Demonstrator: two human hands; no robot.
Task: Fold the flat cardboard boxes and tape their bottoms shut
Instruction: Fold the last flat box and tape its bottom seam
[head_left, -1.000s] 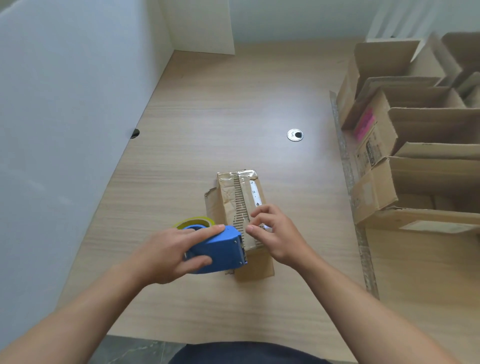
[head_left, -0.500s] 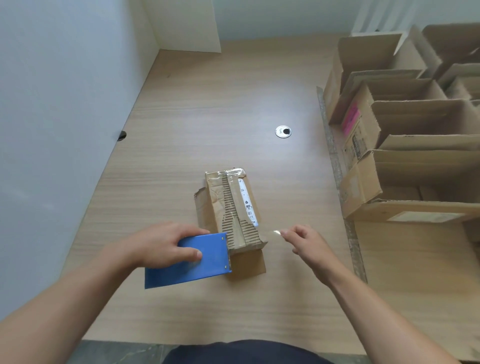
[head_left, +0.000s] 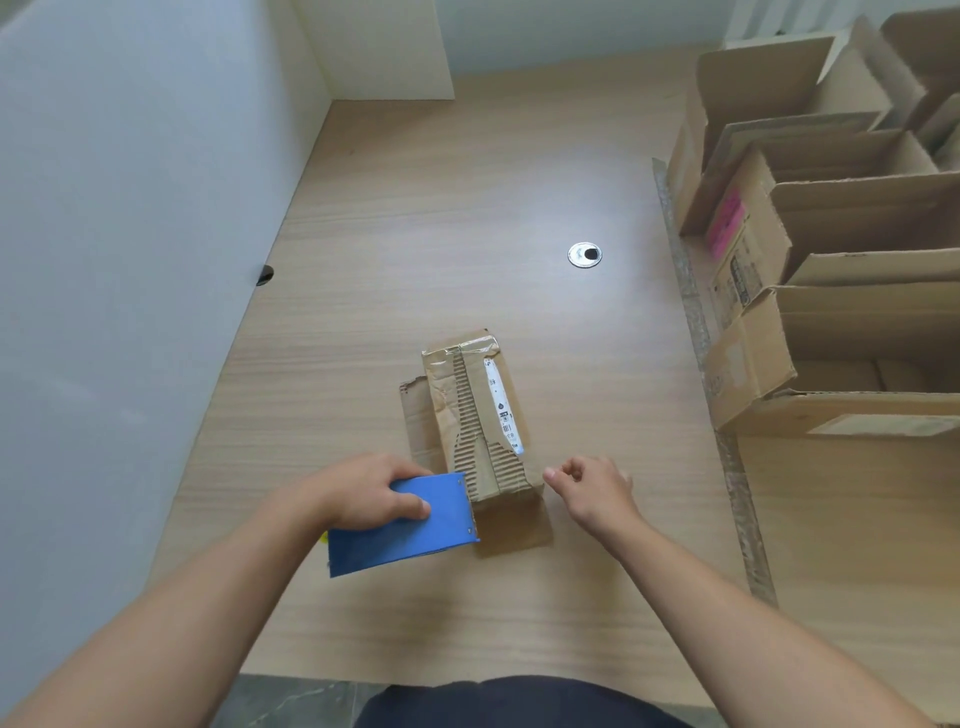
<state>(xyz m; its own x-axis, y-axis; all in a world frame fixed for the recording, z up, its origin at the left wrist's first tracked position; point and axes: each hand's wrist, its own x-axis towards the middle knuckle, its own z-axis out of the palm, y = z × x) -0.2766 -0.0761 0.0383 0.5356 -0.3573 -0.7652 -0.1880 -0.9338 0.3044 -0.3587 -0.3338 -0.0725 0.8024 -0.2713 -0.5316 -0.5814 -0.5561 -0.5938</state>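
Note:
A small, worn cardboard box (head_left: 478, 410) lies on the wooden table (head_left: 467, 208) with its taped, ripped face up and loose flaps spread beneath it. My left hand (head_left: 363, 491) grips a blue tape dispenser (head_left: 405, 530), whose front edge rests against the near left corner of the box. My right hand (head_left: 592, 491) hovers just right of the box's near end, apart from it. Its thumb and forefinger are pinched together and I see nothing between them.
Several folded, open cardboard boxes (head_left: 831, 218) crowd the right side of the table, standing on a strip of clear wrap (head_left: 696, 322). A metal cable grommet (head_left: 584, 255) sits beyond the small box. A white partition (head_left: 130, 260) runs along the left.
My right hand has come off the top of the box and moved out to its right. The dispenser has tilted and slid back to the box's near left corner.

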